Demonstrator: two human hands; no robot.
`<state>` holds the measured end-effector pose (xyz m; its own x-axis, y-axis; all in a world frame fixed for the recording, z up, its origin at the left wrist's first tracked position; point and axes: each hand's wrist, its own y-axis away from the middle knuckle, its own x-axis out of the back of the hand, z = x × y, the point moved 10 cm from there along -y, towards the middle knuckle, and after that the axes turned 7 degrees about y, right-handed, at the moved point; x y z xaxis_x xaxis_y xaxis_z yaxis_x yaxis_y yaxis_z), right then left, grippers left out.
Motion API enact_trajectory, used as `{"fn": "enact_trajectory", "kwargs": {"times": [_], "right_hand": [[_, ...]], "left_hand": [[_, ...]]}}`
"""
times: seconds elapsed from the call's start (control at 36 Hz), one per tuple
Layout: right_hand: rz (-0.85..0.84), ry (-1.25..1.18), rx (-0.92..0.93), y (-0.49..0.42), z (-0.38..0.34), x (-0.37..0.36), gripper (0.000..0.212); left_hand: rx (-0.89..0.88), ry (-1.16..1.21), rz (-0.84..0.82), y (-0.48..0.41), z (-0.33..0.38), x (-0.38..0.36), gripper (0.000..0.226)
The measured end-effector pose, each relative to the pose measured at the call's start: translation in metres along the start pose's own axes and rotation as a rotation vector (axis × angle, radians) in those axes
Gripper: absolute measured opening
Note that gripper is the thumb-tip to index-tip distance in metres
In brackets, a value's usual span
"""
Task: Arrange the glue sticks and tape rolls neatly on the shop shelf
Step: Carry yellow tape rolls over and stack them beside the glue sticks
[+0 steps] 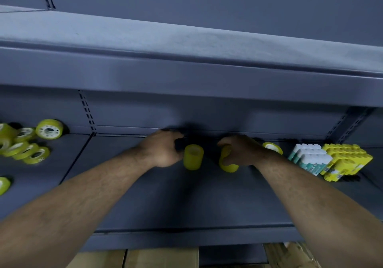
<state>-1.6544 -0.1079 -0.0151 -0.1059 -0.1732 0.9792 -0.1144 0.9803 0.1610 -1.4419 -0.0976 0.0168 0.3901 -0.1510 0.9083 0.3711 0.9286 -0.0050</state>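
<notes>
Two short upright stacks of yellow tape rolls stand mid-shelf. My left hand (163, 149) curls against the left side of the left stack (193, 156), thumb touching it. My right hand (241, 149) grips the right stack (228, 165) from above and behind, tilting it slightly. A single tape roll (272, 147) lies just behind my right wrist. White-and-teal glue sticks (310, 161) and a block of yellow glue sticks (346, 162) sit side by side at the right. Several loose tape rolls (24, 145) lie scattered at the left, one (49, 129) on its edge.
The grey shelf (186, 201) has a front lip and a slotted back panel. An upper shelf (186, 45) overhangs closely above my hands. Another tape roll (3, 184) lies at the far left edge. Cardboard boxes (161, 257) show below the shelf.
</notes>
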Motion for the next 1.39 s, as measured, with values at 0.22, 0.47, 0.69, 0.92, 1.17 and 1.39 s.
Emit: {"fn": "enact_trajectory", "kwargs": {"times": [0.22, 0.47, 0.69, 0.92, 1.17, 1.39], "right_hand": [[-0.009, 0.018, 0.016, -0.007, 0.001, -0.004, 0.047], [-0.099, 0.088, 0.052, -0.012, -0.002, -0.022, 0.057], [-0.138, 0.06, 0.04, -0.013, -0.004, -0.02, 0.046], [-0.152, 0.046, 0.043, -0.013, -0.004, -0.022, 0.048], [-0.129, 0.104, 0.02, -0.011, -0.004, -0.021, 0.069], [-0.133, 0.126, -0.021, -0.006, -0.004, -0.014, 0.062]], "left_hand": [[0.014, 0.023, -0.007, 0.003, -0.001, -0.002, 0.06], [0.041, 0.02, -0.017, 0.003, -0.013, -0.004, 0.062], [0.05, 0.005, -0.014, 0.005, -0.019, -0.004, 0.058], [0.056, 0.0, -0.011, 0.006, -0.024, -0.004, 0.057], [0.056, 0.002, -0.01, 0.005, -0.026, -0.006, 0.062], [0.048, 0.002, -0.006, 0.006, -0.029, -0.005, 0.06]]}}
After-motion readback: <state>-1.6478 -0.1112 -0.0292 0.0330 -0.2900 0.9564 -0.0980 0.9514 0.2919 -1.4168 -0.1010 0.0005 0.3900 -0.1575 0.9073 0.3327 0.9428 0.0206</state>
